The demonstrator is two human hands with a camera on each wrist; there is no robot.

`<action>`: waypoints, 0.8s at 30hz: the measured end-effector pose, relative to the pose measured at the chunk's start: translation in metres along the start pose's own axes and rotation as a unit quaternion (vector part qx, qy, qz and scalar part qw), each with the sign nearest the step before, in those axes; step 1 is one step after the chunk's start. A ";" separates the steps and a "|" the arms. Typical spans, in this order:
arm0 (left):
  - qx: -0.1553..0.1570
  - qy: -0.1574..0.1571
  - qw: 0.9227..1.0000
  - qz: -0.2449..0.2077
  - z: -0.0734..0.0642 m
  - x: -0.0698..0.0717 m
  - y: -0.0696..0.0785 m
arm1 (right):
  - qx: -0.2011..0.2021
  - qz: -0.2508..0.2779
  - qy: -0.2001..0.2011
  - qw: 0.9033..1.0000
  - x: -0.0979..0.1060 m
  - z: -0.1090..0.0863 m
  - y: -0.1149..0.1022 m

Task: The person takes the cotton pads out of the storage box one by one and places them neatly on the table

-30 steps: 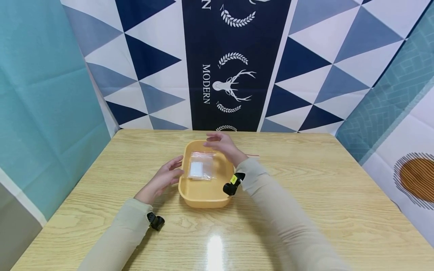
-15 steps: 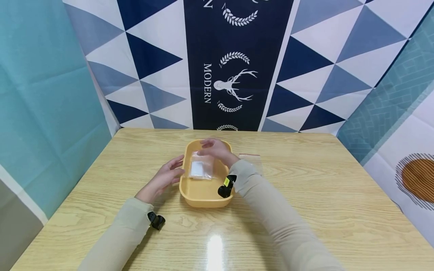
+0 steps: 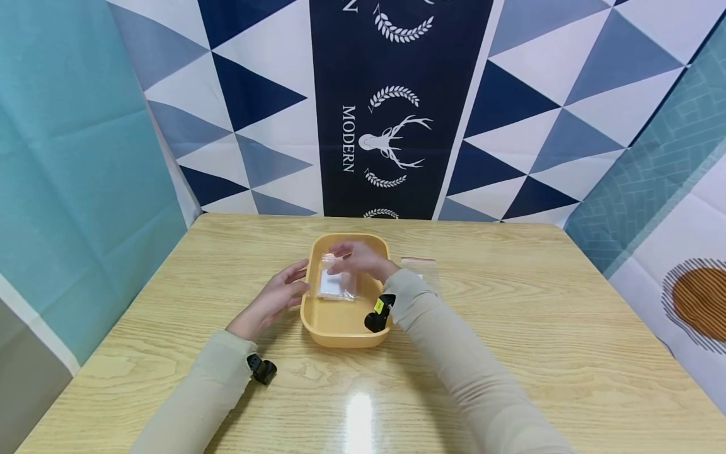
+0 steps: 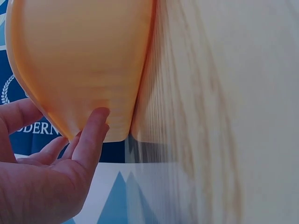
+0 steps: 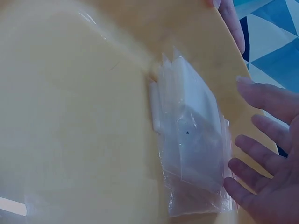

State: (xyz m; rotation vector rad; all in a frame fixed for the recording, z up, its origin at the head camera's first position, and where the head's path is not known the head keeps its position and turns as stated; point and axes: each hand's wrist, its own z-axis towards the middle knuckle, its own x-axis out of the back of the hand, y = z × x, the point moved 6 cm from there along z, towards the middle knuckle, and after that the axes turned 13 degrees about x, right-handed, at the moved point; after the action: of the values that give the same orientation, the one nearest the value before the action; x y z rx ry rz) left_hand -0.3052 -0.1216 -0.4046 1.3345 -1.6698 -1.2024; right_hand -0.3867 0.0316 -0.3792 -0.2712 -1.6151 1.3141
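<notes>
A yellow-orange plastic tub (image 3: pixel 345 321) stands on the wooden table. Inside it lie several clear zip bags (image 3: pixel 340 291), stacked together, with flat white pieces (image 5: pixel 198 93) in them. My left hand (image 3: pixel 276 295) is at the tub's left side; in the left wrist view, its relaxed fingers (image 4: pixel 96 128) rest at the outer wall and rim. Over the bags, inside the tub, is my right hand (image 3: pixel 365 260). In the right wrist view its fingers are spread, fingertips right at the bags' edge, with nothing held.
Right of the tub, another clear bag (image 3: pixel 422 268) with a red strip lies on the table (image 3: pixel 510 328), partly hidden by the right sleeve. A patterned cloth (image 3: pixel 266 113) hangs behind the table. Black cameras (image 3: pixel 262 369) are strapped to both wrists.
My right hand has moved from the tub's far right rim leftward, then down and nearer, over the bags. The bag on the right has come more into view. My left hand has stayed put.
</notes>
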 end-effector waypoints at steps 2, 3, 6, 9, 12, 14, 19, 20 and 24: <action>-0.001 0.000 1.000 0.002 0.000 0.000 0.000 | 0.002 -0.002 -0.020 1.000 -0.002 0.000 0.002; -0.002 0.000 1.000 0.002 0.000 0.000 0.000 | 0.002 0.001 -0.030 1.000 -0.003 0.000 0.003; -0.004 0.000 1.000 0.001 0.000 0.001 0.001 | -0.002 0.012 -0.058 0.998 -0.007 0.000 0.006; -0.005 -0.001 1.000 0.002 0.001 0.001 0.000 | -0.007 0.013 -0.084 0.996 -0.010 0.000 0.009; -0.004 0.002 1.000 0.005 0.001 0.001 0.000 | -0.011 -0.002 -0.111 0.994 -0.013 -0.001 0.011; -0.002 0.004 1.000 0.005 0.001 0.000 0.000 | -0.010 -0.020 -0.128 0.992 -0.015 -0.001 0.012; -0.001 0.009 1.000 0.001 0.001 0.001 0.000 | -0.010 -0.059 -0.153 0.986 -0.016 -0.001 0.014; -0.002 0.009 1.000 0.000 0.001 0.001 0.000 | -0.011 -0.065 -0.155 0.986 -0.016 -0.001 0.014; -0.002 0.008 1.000 -0.002 0.001 0.000 -0.001 | -0.012 -0.084 -0.156 0.984 -0.016 -0.001 0.013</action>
State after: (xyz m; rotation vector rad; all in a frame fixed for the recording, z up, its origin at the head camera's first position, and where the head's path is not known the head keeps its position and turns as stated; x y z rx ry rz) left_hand -0.3054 -0.1220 -0.4059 1.3433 -1.6523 -1.1935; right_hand -0.3831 0.0264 -0.3993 0.0600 -1.8719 1.2520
